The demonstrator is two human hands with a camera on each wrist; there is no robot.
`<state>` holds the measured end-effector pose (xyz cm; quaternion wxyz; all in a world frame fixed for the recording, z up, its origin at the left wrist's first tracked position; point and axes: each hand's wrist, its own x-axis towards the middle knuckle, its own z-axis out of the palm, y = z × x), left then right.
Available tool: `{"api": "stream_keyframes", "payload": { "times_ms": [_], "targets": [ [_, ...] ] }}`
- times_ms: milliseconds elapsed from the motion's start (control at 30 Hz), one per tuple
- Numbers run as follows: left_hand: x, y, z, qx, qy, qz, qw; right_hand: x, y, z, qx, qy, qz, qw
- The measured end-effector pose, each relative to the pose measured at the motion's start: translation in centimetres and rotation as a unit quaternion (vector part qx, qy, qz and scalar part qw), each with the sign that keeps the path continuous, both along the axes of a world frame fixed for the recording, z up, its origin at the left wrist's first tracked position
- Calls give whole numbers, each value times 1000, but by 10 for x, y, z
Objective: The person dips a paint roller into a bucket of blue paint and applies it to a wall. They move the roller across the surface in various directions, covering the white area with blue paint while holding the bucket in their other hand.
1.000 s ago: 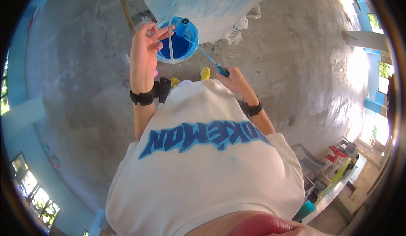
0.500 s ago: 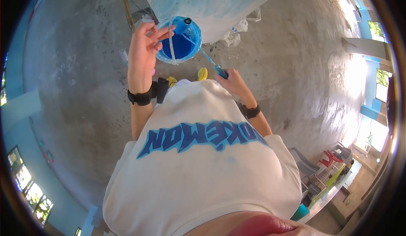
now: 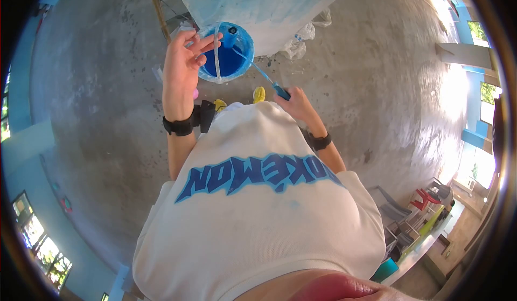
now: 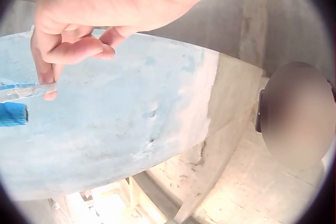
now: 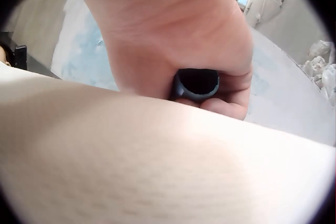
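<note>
In the head view my left hand (image 3: 183, 69) is at the bucket's left side, its fingers hooked round the pale handle strip (image 3: 217, 58) that spans the opening. The left wrist view shows the fingertips passing the end of that strip (image 4: 23, 94). The blue paint bucket (image 3: 249, 39) has dark blue paint (image 3: 226, 61) inside. My right hand (image 3: 299, 104) grips the handle of a paint roller (image 3: 281, 91); the right wrist view shows the handle's hollow end (image 5: 181, 88) within the curled fingers. The blue roller head (image 3: 230, 39) is inside the bucket, over the paint near the far wall.
Just beyond the bucket stands a broad surface (image 3: 253, 10) patchily painted pale blue. Crumpled plastic (image 3: 296, 47) lies at its foot on the right. A wooden pole (image 3: 157, 7) is to the left. Chairs (image 3: 396, 206) and a table (image 3: 414, 247) stand at the lower right.
The roller head rose slightly toward the bucket's far rim, then dropped back lower inside. Both hands keep their holds, with little movement.
</note>
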<state>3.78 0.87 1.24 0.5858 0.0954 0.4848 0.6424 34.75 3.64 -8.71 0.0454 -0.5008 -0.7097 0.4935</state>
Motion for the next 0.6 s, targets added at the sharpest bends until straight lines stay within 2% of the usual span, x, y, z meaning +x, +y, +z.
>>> {"api": "stream_keyframes", "payload": {
  "times_ms": [600],
  "targets": [
    [2, -1, 4, 12, -5, 4, 1000, 1, -1, 7, -15, -18, -6, 1000]
  ]
}}
